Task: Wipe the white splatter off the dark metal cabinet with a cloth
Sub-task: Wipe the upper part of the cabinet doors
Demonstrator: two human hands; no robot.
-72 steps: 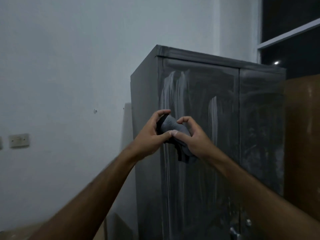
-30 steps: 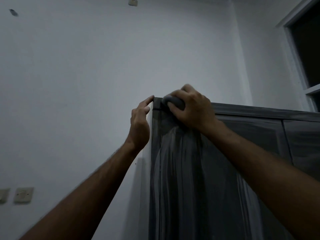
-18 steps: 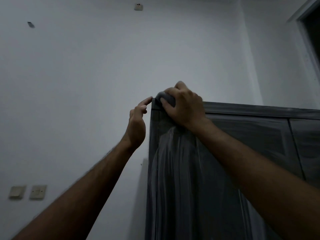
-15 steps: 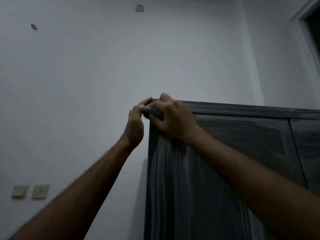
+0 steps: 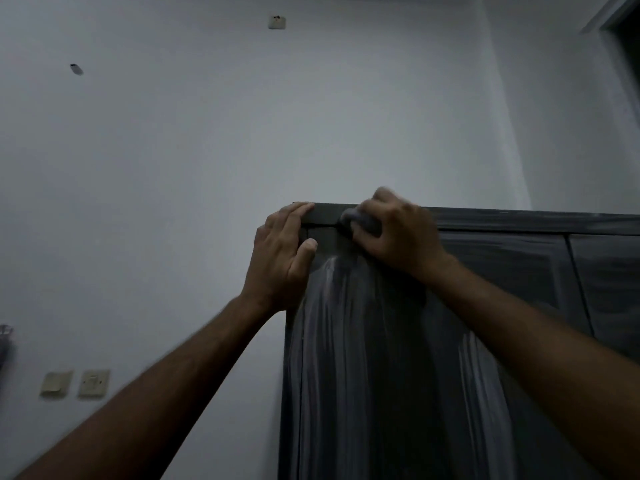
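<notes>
Right hand (image 5: 398, 233) fingers bunch small grey cloth (image 5: 360, 221) on tall dark metal cabinet (image 5: 519, 271) top-left corner | left hand (image 5: 282, 258) flat, bracing edge | white streaky splatter (image 5: 332, 341) mostly left below.

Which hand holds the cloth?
The right hand: its fingers curl round the grey cloth at the cabinet top edge. The left hand only rests on the corner.

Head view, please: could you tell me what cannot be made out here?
- Cloth: mostly hidden under the blurred right hand.
- Cabinet: top surface out of sight from below; base cut off by the bottom edge.
- Wall plates: too small and dim.
</notes>
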